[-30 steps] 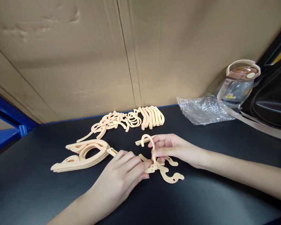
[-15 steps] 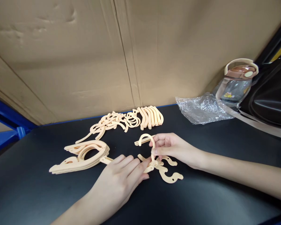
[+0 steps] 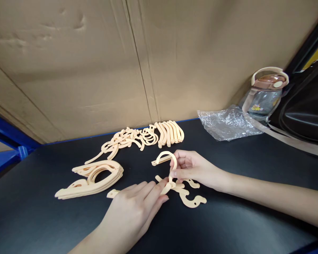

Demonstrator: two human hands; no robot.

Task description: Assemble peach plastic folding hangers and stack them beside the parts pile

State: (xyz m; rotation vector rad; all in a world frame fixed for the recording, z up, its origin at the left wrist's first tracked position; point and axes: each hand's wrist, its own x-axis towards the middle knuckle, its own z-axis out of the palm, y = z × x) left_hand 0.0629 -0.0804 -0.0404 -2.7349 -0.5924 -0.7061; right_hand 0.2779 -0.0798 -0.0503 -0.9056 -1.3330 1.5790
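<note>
My right hand [image 3: 196, 169] pinches a cream plastic hanger hook [image 3: 175, 163], its curve upright above the black table. My left hand [image 3: 137, 204] is closed around a flat cream hanger arm [image 3: 112, 193], whose holed end pokes out left of the knuckles. The hook's foot meets the arm at my left fingertips; whether they are joined I cannot tell. Behind the hook, another straight piece [image 3: 161, 160] reaches left from my right fingers, which partly hide it. Loose curved hanger pieces [image 3: 192, 203] lie below and right of the hook.
Folded hangers [image 3: 106, 183] are stacked at left. Along the back lie a heap of small hooks and links [image 3: 127, 137] and a row of curved arms [image 3: 171, 134]. A clear plastic bag [image 3: 222, 123], a strapped water bottle [image 3: 265, 95] and a black bag [image 3: 307, 109] stand at right.
The arm in my left hand has turned, so its free end now lies lower and further left. The hook's foot has shifted slightly left. Both hands keep their grip.
</note>
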